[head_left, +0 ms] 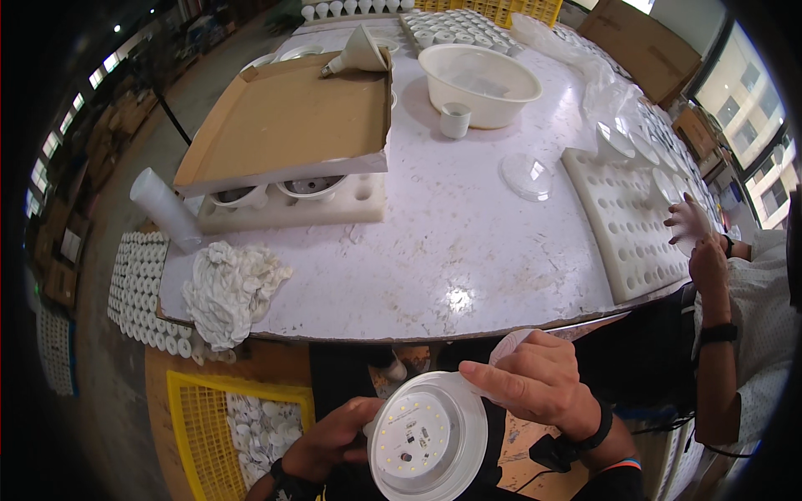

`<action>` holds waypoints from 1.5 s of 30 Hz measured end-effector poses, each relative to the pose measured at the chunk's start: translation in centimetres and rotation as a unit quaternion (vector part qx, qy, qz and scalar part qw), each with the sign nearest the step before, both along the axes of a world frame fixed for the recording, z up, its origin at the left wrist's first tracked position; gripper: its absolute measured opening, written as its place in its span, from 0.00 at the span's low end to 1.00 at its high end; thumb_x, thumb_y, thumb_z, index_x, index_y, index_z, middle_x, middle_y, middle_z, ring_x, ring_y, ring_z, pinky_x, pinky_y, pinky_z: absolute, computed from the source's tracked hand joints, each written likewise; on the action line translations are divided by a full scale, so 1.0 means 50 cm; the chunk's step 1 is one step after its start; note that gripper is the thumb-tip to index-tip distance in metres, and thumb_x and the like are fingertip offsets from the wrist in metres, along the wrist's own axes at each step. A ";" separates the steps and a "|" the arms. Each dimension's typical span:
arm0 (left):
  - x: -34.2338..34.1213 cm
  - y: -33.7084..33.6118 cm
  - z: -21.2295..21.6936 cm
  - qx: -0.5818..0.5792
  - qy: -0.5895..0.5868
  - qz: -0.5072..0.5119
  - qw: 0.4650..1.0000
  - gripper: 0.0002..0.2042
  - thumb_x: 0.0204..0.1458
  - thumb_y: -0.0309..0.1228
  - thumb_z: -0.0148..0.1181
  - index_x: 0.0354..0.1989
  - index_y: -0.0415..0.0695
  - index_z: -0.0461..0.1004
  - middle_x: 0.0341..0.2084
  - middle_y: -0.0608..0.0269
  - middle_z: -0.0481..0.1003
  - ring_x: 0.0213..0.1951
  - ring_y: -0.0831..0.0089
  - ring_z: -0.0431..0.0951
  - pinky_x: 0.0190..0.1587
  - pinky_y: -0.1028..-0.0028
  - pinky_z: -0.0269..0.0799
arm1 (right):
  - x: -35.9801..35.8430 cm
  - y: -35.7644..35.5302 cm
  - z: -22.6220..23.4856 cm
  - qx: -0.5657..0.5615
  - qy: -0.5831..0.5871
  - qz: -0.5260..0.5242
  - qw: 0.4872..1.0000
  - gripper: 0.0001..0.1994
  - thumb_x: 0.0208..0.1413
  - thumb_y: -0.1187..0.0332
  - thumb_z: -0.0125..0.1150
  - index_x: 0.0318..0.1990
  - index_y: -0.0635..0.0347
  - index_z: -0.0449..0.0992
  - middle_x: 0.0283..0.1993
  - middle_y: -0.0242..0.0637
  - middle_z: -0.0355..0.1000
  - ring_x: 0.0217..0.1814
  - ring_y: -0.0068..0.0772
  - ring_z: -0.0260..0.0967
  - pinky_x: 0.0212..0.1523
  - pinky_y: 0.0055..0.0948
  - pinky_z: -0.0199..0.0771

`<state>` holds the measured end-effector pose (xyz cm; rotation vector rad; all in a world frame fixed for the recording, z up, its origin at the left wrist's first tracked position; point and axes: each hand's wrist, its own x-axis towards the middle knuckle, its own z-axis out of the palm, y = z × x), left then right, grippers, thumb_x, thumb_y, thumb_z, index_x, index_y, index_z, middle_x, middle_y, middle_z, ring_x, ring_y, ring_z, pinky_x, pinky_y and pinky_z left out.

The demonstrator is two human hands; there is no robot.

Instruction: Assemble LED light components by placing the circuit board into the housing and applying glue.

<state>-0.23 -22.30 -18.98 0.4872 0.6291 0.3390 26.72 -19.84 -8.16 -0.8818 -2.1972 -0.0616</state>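
My left hand point(330, 438) grips the side of a white round lamp body point(428, 436), whose face shows a disc with small LED dots. My right hand point(535, 380) rests on the lamp's upper rim and holds a pale round piece point(506, 344) behind its fingers. Both hands are below the near edge of the white table point(451, 250). At the right, a co-worker's hands point(697, 238) hold a clear dome over a white foam tray point(622, 217).
On the table lie a crumpled white cloth point(230, 288), a foam tray of lamp housings point(292, 200) under a cardboard sheet point(288, 121), a white basin point(480, 82), a small cup point(455, 119) and a clear dome point(528, 177). A yellow crate point(188, 417) sits below left.
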 end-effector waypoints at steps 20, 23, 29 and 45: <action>0.053 0.046 0.120 -0.098 -0.181 0.065 0.976 0.25 0.53 0.42 0.52 0.52 0.35 0.64 0.42 0.52 0.70 0.39 0.69 0.71 0.41 0.71 0.66 | 0.009 -0.008 0.018 0.021 -0.001 0.000 1.000 0.14 0.40 0.70 0.63 0.38 0.58 0.78 0.18 0.25 0.61 0.17 0.19 0.58 0.20 0.19 0.59; 0.062 0.057 0.134 -0.109 -0.210 0.074 0.969 0.26 0.52 0.41 0.54 0.54 0.35 0.63 0.46 0.50 0.69 0.44 0.66 0.72 0.47 0.69 0.68 | 0.011 -0.009 0.011 0.015 -0.006 0.003 1.000 0.13 0.40 0.69 0.63 0.38 0.58 0.77 0.17 0.24 0.60 0.17 0.19 0.58 0.19 0.19 0.58; 0.073 0.077 0.149 -0.102 -0.207 0.079 0.970 0.28 0.52 0.42 0.53 0.56 0.36 0.61 0.51 0.48 0.67 0.49 0.63 0.72 0.53 0.65 0.69 | 0.018 -0.010 0.008 0.009 -0.011 0.006 1.000 0.14 0.42 0.67 0.63 0.38 0.59 0.76 0.17 0.25 0.61 0.17 0.18 0.58 0.18 0.19 0.57; 0.043 0.042 0.022 0.016 -0.095 0.149 0.984 0.27 0.59 0.47 0.39 0.61 0.41 0.54 0.57 0.48 0.60 0.56 0.58 0.66 0.56 0.61 0.67 | 0.005 -0.007 -0.003 -0.062 0.095 -0.074 0.991 0.23 0.38 0.65 0.71 0.45 0.62 0.75 0.21 0.31 0.69 0.20 0.26 0.65 0.20 0.22 0.62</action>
